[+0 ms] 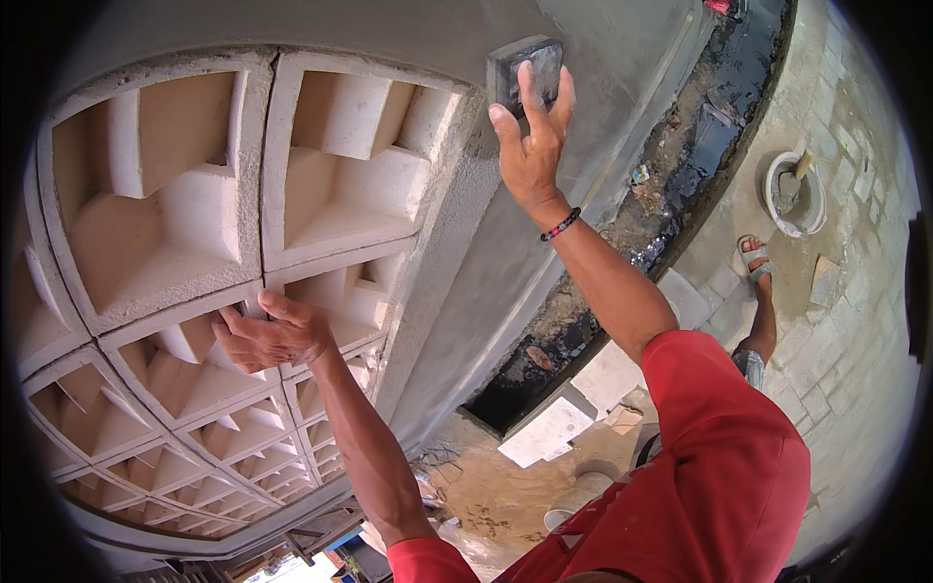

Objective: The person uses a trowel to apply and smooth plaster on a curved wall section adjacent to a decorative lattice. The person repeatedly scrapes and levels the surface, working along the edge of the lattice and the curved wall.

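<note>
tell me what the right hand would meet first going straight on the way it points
The right hand would likely meet the dark block at its fingertips first, then the grey wall, though depth is hard to judge.

Dark water (743,73) lies in a littered ditch (669,160); a tan slab (824,281) rests on grey paving (865,340).

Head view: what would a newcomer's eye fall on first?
Probably the pale lattice across the left side, with the left hand on it. Next, the red shirt at lower right, then the right hand at top centre, fingers spread on a dark block against the grey wall.
</note>
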`<state>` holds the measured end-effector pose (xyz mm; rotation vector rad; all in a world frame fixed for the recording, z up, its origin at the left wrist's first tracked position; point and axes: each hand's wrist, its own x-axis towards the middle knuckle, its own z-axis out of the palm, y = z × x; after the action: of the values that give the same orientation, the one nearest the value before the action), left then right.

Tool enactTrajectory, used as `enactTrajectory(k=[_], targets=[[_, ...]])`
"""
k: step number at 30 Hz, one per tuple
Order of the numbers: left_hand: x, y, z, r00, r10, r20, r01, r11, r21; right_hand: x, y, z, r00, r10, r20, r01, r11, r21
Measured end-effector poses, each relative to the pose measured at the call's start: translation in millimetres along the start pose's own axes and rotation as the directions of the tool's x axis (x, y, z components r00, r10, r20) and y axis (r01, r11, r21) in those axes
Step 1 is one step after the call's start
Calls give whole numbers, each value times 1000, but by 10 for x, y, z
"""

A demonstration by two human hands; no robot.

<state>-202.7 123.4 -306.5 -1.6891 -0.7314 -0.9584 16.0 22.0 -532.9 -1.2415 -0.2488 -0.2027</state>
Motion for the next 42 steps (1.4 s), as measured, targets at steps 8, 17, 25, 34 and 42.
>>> enactTrajectory(k=[8, 17, 25, 34, 42], targets=[[-29, -8, 4, 1000, -20, 17, 20, 1000, 16, 11, 277, -75, 978, 201, -48, -198, 978, 63], [4, -12, -36, 1000, 9, -6, -9, 1000, 3, -196, 145, -41, 981, 193, -6, -192, 978, 80], [-23, -18, -41, 999, -12, 36, 12, 1000, 2, -568, 183, -95, 991, 78, 109, -73, 996, -46], [6, -6, -13, 1000, 4, 5, -4, 1000, -9, -809, -7, -65, 980, 111, 166, -103, 993, -57], [10, 20, -10, 999, -28, 32, 28, 1000, -7, -16, -98, 50, 980, 189, -58, -184, 980, 74]])
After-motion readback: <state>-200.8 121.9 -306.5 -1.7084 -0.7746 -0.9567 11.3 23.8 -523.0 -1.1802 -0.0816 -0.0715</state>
